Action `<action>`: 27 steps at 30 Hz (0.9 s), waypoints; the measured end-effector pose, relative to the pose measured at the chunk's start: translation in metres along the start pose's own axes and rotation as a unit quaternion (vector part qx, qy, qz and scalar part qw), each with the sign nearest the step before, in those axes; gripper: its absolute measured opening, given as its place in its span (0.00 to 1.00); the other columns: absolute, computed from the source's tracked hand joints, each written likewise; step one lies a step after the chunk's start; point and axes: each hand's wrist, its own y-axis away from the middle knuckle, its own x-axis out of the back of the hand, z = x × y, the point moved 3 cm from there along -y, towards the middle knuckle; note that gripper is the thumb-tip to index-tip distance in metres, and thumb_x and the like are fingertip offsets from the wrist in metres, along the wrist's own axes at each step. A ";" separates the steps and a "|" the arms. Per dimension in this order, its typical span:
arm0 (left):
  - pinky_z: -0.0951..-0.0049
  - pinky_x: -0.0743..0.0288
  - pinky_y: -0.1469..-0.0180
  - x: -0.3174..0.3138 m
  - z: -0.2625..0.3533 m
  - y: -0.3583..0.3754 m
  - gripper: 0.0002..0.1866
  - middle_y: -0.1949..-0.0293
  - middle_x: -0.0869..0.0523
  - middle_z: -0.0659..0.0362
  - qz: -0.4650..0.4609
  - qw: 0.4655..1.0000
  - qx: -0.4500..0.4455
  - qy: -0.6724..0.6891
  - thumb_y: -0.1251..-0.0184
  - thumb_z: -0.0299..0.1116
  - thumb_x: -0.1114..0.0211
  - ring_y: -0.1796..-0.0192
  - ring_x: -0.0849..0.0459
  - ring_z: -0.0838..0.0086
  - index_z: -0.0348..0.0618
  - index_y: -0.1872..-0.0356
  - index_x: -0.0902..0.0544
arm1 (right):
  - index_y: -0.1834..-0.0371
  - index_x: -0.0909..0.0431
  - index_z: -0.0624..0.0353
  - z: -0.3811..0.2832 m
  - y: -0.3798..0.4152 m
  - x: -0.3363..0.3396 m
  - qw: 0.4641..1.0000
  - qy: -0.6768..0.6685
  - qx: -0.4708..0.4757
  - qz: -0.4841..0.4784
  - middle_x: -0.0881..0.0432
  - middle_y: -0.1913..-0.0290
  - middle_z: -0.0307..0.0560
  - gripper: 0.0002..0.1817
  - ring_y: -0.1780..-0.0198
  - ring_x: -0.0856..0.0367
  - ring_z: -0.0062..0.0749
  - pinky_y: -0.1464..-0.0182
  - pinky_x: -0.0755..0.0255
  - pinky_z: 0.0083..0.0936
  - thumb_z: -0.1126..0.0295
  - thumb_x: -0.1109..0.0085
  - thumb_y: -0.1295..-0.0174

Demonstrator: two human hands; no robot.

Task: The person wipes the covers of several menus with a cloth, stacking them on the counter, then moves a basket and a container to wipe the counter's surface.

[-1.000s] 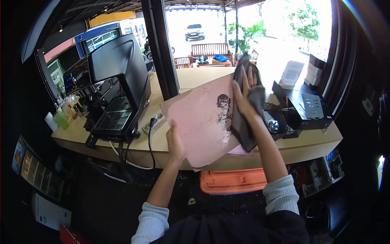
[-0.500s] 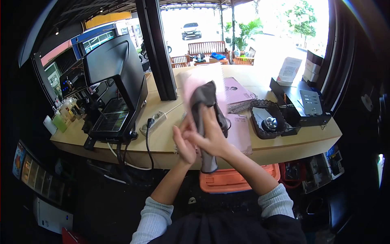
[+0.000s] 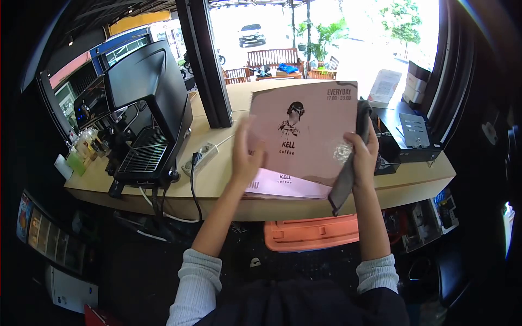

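Note:
A pink spiral-bound menu point(image 3: 315, 122) with "KELL coffee" printed on its cover is held up in front of me, tilted slightly. My right hand point(image 3: 365, 157) grips its right edge, thumb on the front. That same hand also holds a dark grey cloth point(image 3: 342, 187), which hangs down along the menu's right side. At the left, spiral edge is my left hand point(image 3: 247, 155), a little blurred, with the thumb over the cover and the fingers at the edge. Another pink menu point(image 3: 293, 186) lies beneath on the wooden counter point(image 3: 228, 193).
A black espresso machine point(image 3: 149, 114) stands on the left, near bottles point(image 3: 89, 146) and a power strip point(image 3: 201, 157) with a plugged cable. At right are a black box point(image 3: 416, 141) and a sign point(image 3: 385, 87). An orange-lidded bin point(image 3: 310, 233) sits below the counter.
The menu has turned from edge-on to facing me and my hands have spread to its two sides. The cloth has moved from the middle to the right edge with my right hand.

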 end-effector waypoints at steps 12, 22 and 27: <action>0.78 0.29 0.49 0.024 -0.135 0.036 0.20 0.52 0.19 0.53 -0.058 0.920 0.322 0.216 0.33 0.33 0.43 0.52 0.22 0.76 0.28 0.46 0.27 | 0.55 0.26 0.70 0.066 -0.005 0.059 0.978 0.209 -0.004 -0.026 0.20 0.61 0.45 0.17 0.60 0.22 0.25 0.55 0.29 0.20 0.82 0.48 0.51; 0.76 0.26 0.56 0.027 -0.169 0.045 0.18 0.61 0.15 0.48 -0.049 0.941 0.334 -0.009 0.38 0.33 0.40 0.61 0.16 0.73 0.33 0.50 0.22 | 0.49 0.27 0.68 -0.013 -0.001 0.049 0.958 0.229 0.166 0.044 0.22 0.52 0.45 0.17 0.49 0.26 0.25 0.43 0.36 0.21 0.84 0.58 0.41; 0.72 0.24 0.57 0.032 -0.126 0.037 0.18 0.65 0.15 0.48 -0.127 0.920 0.286 -0.236 0.42 0.37 0.36 0.62 0.15 0.68 0.33 0.55 0.19 | 0.46 0.33 0.73 0.034 0.008 0.040 0.933 0.336 0.104 -0.082 0.27 0.46 0.55 0.21 0.43 0.28 0.37 0.39 0.38 0.27 0.81 0.50 0.44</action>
